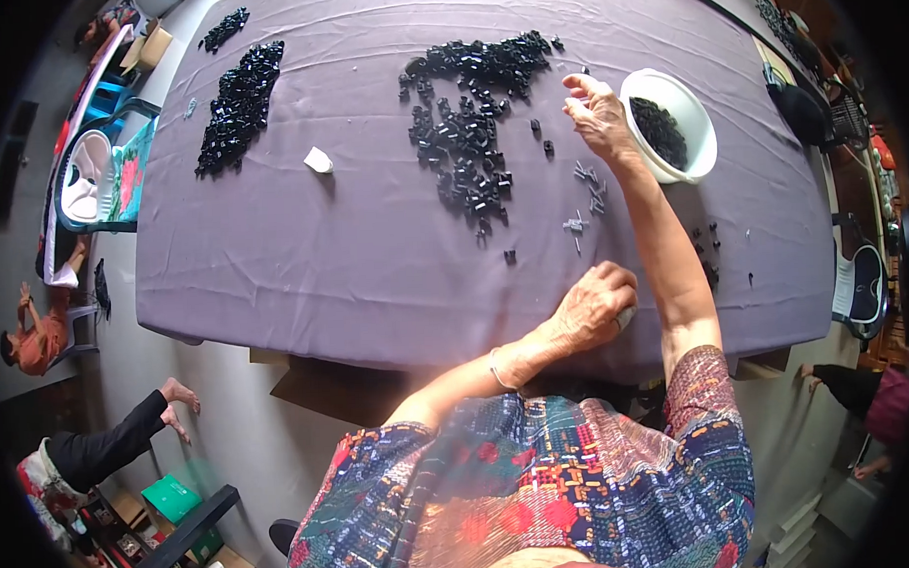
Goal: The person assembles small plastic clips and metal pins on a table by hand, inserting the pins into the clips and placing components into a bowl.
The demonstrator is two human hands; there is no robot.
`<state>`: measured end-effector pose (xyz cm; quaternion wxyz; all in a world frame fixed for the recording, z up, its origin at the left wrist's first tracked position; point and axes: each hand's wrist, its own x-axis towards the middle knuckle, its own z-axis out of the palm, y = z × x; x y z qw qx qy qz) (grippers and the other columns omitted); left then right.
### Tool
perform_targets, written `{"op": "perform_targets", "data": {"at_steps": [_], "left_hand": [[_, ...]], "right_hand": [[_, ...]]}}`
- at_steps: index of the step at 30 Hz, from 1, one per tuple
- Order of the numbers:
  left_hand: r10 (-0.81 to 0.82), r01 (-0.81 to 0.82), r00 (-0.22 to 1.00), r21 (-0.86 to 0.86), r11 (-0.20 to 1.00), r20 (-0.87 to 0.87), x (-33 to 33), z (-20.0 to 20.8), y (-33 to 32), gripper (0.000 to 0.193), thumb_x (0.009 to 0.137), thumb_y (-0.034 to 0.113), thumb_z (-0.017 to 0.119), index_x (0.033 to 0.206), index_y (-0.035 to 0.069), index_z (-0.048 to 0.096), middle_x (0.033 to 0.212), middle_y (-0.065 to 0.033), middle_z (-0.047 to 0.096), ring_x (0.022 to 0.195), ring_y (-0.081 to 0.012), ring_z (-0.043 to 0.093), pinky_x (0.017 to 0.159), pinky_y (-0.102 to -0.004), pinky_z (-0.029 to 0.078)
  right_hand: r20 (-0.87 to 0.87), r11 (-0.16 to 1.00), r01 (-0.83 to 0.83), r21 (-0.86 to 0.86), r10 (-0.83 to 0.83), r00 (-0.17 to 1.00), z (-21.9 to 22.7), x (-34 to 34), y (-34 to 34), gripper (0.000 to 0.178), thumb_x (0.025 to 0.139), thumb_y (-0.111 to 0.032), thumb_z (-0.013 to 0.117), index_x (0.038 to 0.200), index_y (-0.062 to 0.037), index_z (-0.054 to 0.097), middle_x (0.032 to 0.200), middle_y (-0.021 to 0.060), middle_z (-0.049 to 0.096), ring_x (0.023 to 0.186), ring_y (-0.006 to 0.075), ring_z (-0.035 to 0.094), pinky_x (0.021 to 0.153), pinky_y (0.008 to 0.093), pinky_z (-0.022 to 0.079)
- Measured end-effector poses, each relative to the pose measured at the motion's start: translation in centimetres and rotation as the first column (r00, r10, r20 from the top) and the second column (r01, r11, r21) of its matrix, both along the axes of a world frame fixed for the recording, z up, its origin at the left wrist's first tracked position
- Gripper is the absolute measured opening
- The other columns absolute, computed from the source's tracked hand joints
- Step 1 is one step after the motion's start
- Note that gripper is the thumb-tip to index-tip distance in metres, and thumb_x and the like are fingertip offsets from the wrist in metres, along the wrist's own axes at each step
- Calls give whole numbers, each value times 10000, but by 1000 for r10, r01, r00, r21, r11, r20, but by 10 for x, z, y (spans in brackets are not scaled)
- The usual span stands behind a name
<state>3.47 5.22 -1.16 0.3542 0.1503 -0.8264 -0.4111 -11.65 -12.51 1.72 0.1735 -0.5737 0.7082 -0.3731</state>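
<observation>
My right hand point(601, 122) is over the table beside a white bucket point(711, 135) that holds many dark pieces. Its fingers are bent but apart, and nothing shows between them. My left hand point(591, 311) is near the front edge with its fingers curled closed; what they hold, if anything, is hidden. A big pile of small black plastic pieces point(460, 149) spreads to the left of my right hand. Between my hands lie several thin grey pieces point(590, 187). One loose black piece point(510, 256) sits up and left of my left hand.
A purple-grey cloth point(363, 247) covers the table. Another black pile point(240, 106) and a small white object point(318, 161) are on its left part. Small dark bits point(712, 272) lie near the right edge. Chairs point(860, 280) and other people point(41, 333) are around the table.
</observation>
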Motion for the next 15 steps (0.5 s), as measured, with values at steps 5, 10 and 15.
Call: {"op": "perform_targets", "data": {"at_steps": [5, 10, 15], "left_hand": [[0, 2, 999, 46, 999, -32, 0, 0, 0, 182, 657, 29, 643, 829, 54, 591, 983, -83, 582, 969, -275, 530, 833, -376, 453], [13, -13, 1000, 52, 999, -3, -1, 0, 1, 148, 695, 96, 660, 821, 38, 609, 932, -87, 576, 949, -276, 536, 855, -371, 455], [24, -24, 1000, 80, 997, -5, -2, 1, 0, 146, 692, 101, 657, 810, 31, 609, 911, -92, 575, 949, -277, 535, 842, -371, 456]], "right_hand": [[-276, 991, 129, -29, -132, 952, -24, -13, -60, 350, 776, -64, 552, 1116, -78, 636, 975, 232, 630, 939, 377, 615, 869, 415, 489], [-436, 986, 169, -7, -155, 887, -42, -33, -95, 234, 746, -84, 539, 949, -57, 651, 883, 208, 654, 901, 370, 609, 824, 425, 488], [-494, 996, 57, 72, -14, 869, -34, -35, -100, 170, 753, -105, 570, 903, -56, 632, 905, 209, 646, 931, 372, 616, 795, 446, 492]]}}
